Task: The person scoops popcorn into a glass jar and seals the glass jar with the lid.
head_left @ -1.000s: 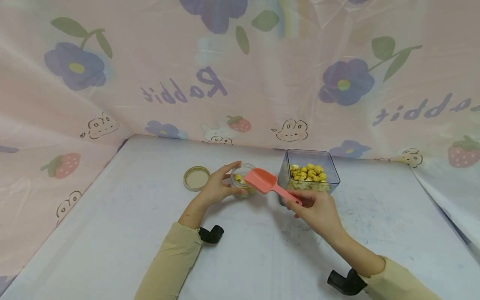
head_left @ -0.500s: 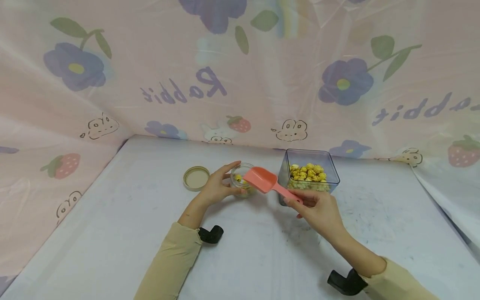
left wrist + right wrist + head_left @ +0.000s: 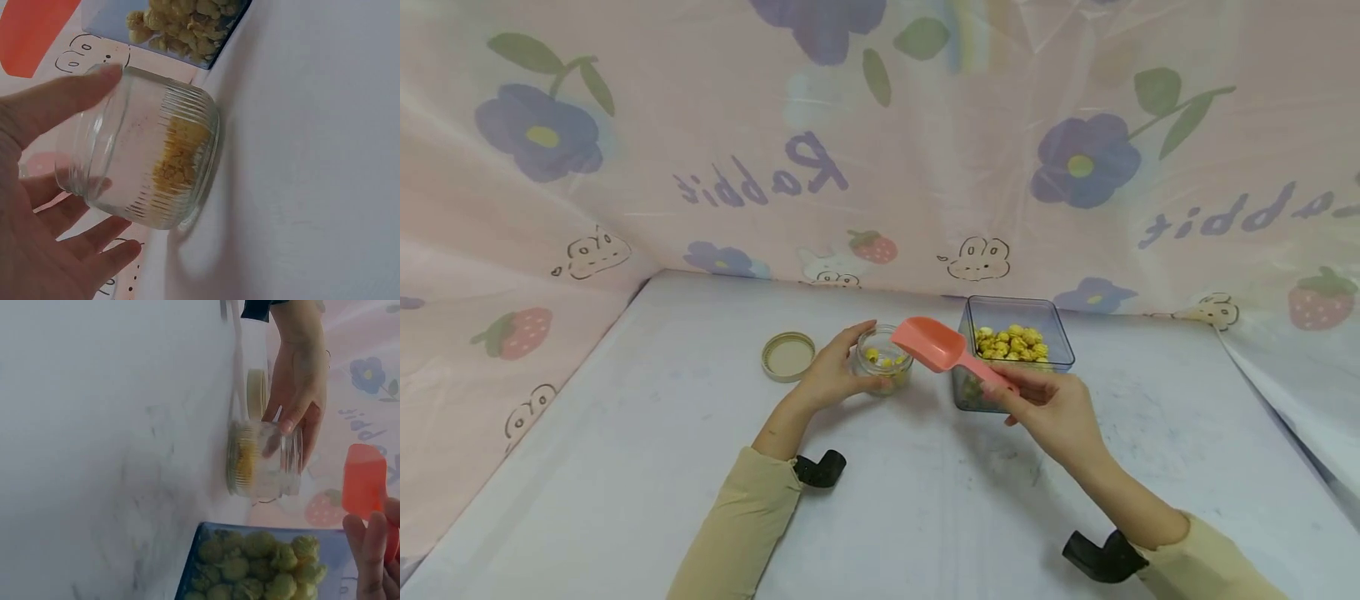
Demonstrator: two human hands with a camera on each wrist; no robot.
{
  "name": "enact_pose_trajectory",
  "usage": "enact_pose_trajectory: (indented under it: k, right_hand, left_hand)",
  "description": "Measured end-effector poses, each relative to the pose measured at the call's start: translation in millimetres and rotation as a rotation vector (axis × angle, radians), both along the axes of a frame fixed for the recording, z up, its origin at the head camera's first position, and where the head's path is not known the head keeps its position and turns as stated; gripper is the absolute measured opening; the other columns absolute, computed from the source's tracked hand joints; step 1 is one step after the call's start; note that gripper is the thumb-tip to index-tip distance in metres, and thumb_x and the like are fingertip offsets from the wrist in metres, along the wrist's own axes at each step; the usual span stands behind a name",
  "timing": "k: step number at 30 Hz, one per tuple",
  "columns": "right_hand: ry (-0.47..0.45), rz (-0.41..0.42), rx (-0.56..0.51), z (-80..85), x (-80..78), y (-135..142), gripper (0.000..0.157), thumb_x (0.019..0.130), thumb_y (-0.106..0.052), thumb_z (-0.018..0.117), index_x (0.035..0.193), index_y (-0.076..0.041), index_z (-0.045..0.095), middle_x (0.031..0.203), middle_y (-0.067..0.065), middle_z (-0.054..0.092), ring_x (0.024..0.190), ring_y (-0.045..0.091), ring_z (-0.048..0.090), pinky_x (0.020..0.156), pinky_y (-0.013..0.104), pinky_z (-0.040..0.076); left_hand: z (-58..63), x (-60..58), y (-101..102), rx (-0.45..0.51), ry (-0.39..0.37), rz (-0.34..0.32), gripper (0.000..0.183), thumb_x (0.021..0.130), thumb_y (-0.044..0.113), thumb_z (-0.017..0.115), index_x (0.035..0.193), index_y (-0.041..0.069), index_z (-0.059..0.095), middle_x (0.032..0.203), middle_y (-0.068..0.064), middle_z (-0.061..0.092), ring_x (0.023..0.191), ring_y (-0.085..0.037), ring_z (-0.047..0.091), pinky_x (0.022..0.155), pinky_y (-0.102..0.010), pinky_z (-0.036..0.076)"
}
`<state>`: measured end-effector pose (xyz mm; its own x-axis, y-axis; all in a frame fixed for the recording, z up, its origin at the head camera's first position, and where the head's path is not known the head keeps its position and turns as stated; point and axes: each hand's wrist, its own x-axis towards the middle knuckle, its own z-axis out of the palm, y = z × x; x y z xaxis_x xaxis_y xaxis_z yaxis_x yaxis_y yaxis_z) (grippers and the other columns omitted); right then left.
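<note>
A ribbed clear glass jar [image 3: 140,144] stands upright on the white table with a little yellow popcorn in its bottom. My left hand [image 3: 832,372] grips it near the neck, thumb on one side and fingers on the other. With thumb and fingertips, my right hand [image 3: 1063,408] pinches the handle of a coral-pink scoop [image 3: 934,343]. The scoop's bowl looks empty and hangs in the air just right of the jar's mouth. Behind the right fingers sits a square clear container [image 3: 1063,332], partly filled with yellow popcorn [image 3: 1013,342].
Left of the jar, a round gold-rimmed lid [image 3: 788,357] lies on the table [image 3: 647,467]. A pale pink printed sheet [image 3: 910,150] hangs behind the table and along its sides. Black wrist-camera mounts [image 3: 821,469] sit at both cuffs.
My right hand has raised the scoop and drawn it slightly right, uncovering more of the jar's mouth. The left hand still holds the jar in place. The head view has shifted slightly.
</note>
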<state>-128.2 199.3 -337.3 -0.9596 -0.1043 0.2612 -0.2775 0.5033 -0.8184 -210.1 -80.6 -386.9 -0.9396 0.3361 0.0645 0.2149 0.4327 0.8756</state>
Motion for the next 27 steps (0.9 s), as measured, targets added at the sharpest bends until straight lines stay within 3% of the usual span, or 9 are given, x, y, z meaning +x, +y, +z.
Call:
enact_pose_trajectory:
  k: [6, 11, 20, 27]
  right_hand:
    - [0.02, -0.019, -0.028, 4.9, 0.9, 8, 0.03, 0.086, -0.012, 0.072, 0.114, -0.002, 0.07, 0.087, 0.015, 0.073, 0.055, 0.009, 0.065, 0.054, 0.026, 0.055]
    - [0.011, -0.04, -0.031, 7.3, 2.0, 14, 0.032, 0.086, -0.012, 0.071, 0.116, 0.0, 0.068, 0.086, 0.013, 0.074, 0.054, 0.01, 0.064, 0.054, 0.024, 0.054]
    - [0.04, -0.058, -0.053, 11.7, 5.2, 26, 0.032, 0.087, -0.009, 0.071, 0.116, 0.002, 0.067, 0.077, -0.023, 0.071, 0.053, 0.011, 0.063, 0.055, 0.022, 0.053]
    - [0.04, -0.096, -0.031, 16.5, 5.4, 39, 0.034, 0.089, -0.012, 0.069, 0.118, 0.004, 0.065, 0.079, -0.018, 0.072, 0.059, 0.009, 0.065, 0.057, 0.022, 0.054]
  left_hand:
    - [5.9, 2.3, 7, -0.084, 0.037, 0.047, 0.099, 0.072, 0.033, 0.084, 0.15, 0.012, 0.028, 0.151, -0.013, 0.034, 0.139, -0.032, 0.034, 0.112, -0.054, 0.031]
    - [12.1, 3.1, 16, -0.034, 0.046, 0.069, 0.101, 0.071, 0.031, 0.085, 0.151, 0.013, 0.027, 0.152, -0.012, 0.031, 0.14, -0.03, 0.031, 0.113, -0.053, 0.029]
    - [20.3, 1.8, 32, -0.035, 0.05, 0.067, 0.104, 0.068, 0.04, 0.086, 0.151, 0.022, 0.026, 0.159, -0.007, 0.015, 0.148, -0.024, 0.01, 0.115, -0.057, 0.022]
    - [25.7, -1.0, 45, -0.039, 0.118, 0.049, 0.106, 0.068, 0.039, 0.086, 0.152, 0.018, 0.025, 0.159, -0.006, 0.018, 0.148, -0.023, 0.007, 0.116, -0.056, 0.019]
